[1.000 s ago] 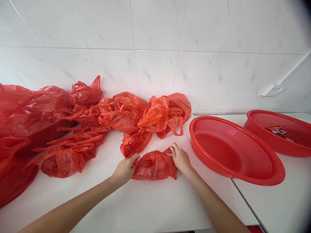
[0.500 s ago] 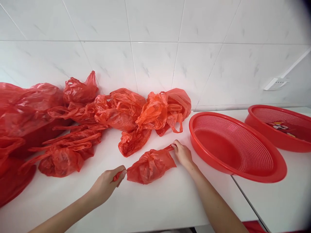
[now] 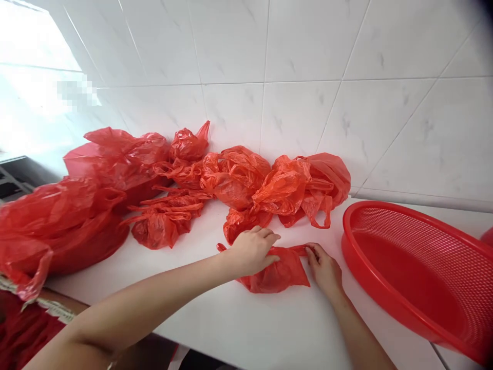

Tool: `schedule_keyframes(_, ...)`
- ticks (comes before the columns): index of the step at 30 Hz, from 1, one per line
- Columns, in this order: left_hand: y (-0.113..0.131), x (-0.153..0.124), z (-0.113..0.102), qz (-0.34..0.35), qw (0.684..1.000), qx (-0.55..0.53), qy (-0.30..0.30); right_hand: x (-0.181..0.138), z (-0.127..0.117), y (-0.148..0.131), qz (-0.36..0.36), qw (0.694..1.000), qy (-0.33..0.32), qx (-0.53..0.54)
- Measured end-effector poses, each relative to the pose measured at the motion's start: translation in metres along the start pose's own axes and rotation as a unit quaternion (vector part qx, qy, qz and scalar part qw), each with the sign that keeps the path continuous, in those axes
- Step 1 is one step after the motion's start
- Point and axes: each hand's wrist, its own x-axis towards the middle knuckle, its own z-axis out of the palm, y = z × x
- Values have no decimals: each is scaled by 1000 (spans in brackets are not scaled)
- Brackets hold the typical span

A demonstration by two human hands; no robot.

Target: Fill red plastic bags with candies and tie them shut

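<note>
A small red plastic bag (image 3: 283, 272) lies on the white table in front of me, wrapped round contents I cannot make out. My right hand (image 3: 325, 270) pinches the handle at its right end. Over the bag's left part reaches my left hand (image 3: 252, 252), thumb and fingers apart with nothing gripped. Whether its fingertips touch the plastic I cannot tell. Just behind, more crumpled red bags (image 3: 236, 177) are heaped along the wall.
A red perforated basket (image 3: 408, 277) stands to the right, close to my right hand. Larger red bags (image 3: 77, 226) fill the left side of the white table (image 3: 215, 308). A tiled wall (image 3: 300, 118) bounds the back.
My left hand has let go of the bag's left end and moved right, over the bag. The right hand keeps its pinch. The view has turned left.
</note>
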Motion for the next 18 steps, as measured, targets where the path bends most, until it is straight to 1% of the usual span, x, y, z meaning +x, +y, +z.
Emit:
schedule_keyframes(3, -5, 10, 26, -17, 999, -4, -35, 1, -1, 3, -11, 999, 14, 46)
schedule_keyframes(5, -12, 9, 29, -17, 998, -22, -49, 2, -2, 5, -20, 996, 22, 80)
schedule_keyframes(6, -16, 5, 26, -12, 998, -37, -54, 2, -3, 6, -22, 995, 25, 95)
schedule_keyframes(8, -23, -8, 9, -4, 995, -75, -62, 4, -4, 7, -17, 993, 24, 111)
schedule_keyframes(10, -30, -27, -17, -9, 990, -117, -73, 5, -5, 8, -4, 994, 18, 112)
schedule_keyframes(12, -41, -51, -48, -31, 984, -152, -93, 6, -5, 8, 6, 994, 6, 110)
schedule_keyframes(14, -57, -76, -76, -70, 975, -178, -115, 6, -4, 8, 9, 994, -4, 107)
schedule_keyframes(15, -67, -89, -88, -100, 969, -191, -122, 6, -3, 8, 9, 995, -8, 103)
schedule_keyframes(16, -77, -101, -97, -129, 964, -198, -120, 5, -3, 8, 9, 995, -12, 96)
schedule_keyframes(18, -100, -123, -110, -177, 958, -197, -112, 5, -3, 7, 11, 997, -16, 79)
